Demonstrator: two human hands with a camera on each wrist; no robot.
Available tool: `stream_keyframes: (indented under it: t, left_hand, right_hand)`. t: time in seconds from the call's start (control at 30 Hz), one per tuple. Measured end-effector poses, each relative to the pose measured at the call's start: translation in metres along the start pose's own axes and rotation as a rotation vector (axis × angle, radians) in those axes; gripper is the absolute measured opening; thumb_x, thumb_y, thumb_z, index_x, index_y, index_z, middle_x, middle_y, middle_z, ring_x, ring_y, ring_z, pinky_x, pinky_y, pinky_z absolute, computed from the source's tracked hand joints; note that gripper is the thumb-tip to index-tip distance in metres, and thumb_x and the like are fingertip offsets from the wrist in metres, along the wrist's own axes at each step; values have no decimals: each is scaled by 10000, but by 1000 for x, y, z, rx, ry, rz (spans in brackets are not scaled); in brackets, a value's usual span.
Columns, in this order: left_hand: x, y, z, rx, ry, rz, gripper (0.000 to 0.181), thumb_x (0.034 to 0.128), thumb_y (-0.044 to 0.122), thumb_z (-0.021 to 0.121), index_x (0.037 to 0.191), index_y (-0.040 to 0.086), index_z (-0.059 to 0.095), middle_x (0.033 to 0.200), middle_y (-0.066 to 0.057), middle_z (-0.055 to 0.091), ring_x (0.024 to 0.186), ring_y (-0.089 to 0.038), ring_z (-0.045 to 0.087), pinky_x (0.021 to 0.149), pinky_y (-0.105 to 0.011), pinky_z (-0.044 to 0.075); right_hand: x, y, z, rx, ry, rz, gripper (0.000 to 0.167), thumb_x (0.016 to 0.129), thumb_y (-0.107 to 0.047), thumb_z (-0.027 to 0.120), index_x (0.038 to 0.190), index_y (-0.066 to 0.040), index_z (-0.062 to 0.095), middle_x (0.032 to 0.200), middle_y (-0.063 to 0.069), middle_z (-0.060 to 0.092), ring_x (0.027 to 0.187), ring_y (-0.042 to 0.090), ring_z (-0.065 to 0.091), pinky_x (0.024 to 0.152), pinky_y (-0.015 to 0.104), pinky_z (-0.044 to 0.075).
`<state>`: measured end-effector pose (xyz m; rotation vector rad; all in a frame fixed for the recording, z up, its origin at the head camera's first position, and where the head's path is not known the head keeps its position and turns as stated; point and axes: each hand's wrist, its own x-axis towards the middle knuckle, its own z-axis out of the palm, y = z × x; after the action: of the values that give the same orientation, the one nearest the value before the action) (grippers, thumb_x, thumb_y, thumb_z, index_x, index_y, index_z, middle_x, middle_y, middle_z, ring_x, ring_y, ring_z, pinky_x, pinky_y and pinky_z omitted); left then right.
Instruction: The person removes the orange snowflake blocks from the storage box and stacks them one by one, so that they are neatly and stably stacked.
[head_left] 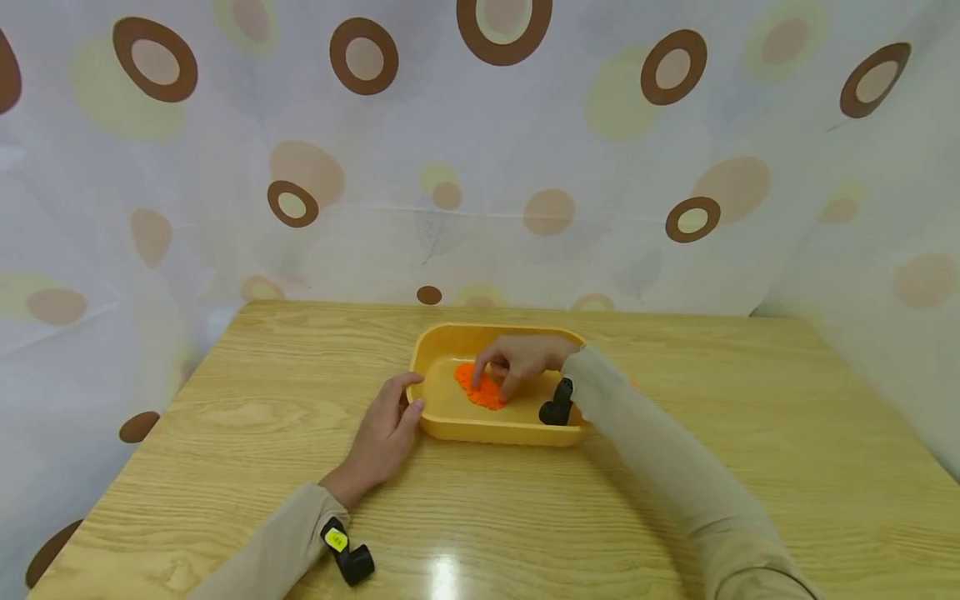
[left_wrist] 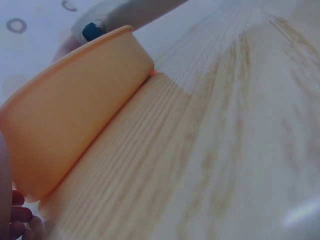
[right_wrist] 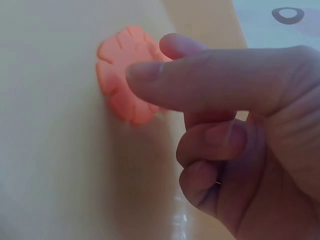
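A yellow basin [head_left: 487,433] stands on the table, its outer wall [left_wrist: 75,105] large in the left wrist view. The left hand [head_left: 382,433] grips its left end, thumb and fingers at the rim; part of that hand [left_wrist: 20,215] shows at the lower left of its wrist view. Inside the basin lies an orange, scalloped-edged piece [head_left: 480,389]. Over it is the right hand [head_left: 525,358], index finger and thumb bent down around it. In the right wrist view the right hand's thumb [right_wrist: 150,77] overlaps the orange flower-like shape [right_wrist: 120,95]; the exact contact is partly hidden.
The wooden table [head_left: 300,375] extends around the basin, with a patterned cloth [head_left: 487,150] hanging behind it. A small orange bit [head_left: 634,385] shows beyond the basin's right end, partly behind the right sleeve [head_left: 660,442]. Each wrist carries a black device.
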<state>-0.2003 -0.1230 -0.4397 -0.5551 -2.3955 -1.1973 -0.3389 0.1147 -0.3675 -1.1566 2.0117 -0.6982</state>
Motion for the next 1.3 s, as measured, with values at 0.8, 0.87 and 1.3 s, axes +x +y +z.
stream_keyframes:
  t: [0.8,0.87,1.3]
  left_hand:
    - [0,1,1,5,-9,-16,296,971,124,494,1246,15,502,914,-66,474,802,-159,446,727,-301,405]
    - [1,2,0,4,-9,-20,295,972,125,493,1245,15,502,915,-67,474,803,-159,446,729,-303,405]
    - [0,0,0,0,5,-9,284,970,125,494,1235,21,512,899,-56,474,789,-153,447,718,-297,405]
  right_hand:
    - [-1,-2,3,42,-32,72,326,695,128,684,995,33,602,606,-14,357,559,89,322,589,208,331]
    - [0,-3,2,48,-29,83,325,681,129,695,973,30,593,607,-16,358,558,89,317,580,207,322]
    - [0,1,1,16,-52,154,267,743,29,730,714,-92,494,585,-42,321,530,83,268,567,224,300]
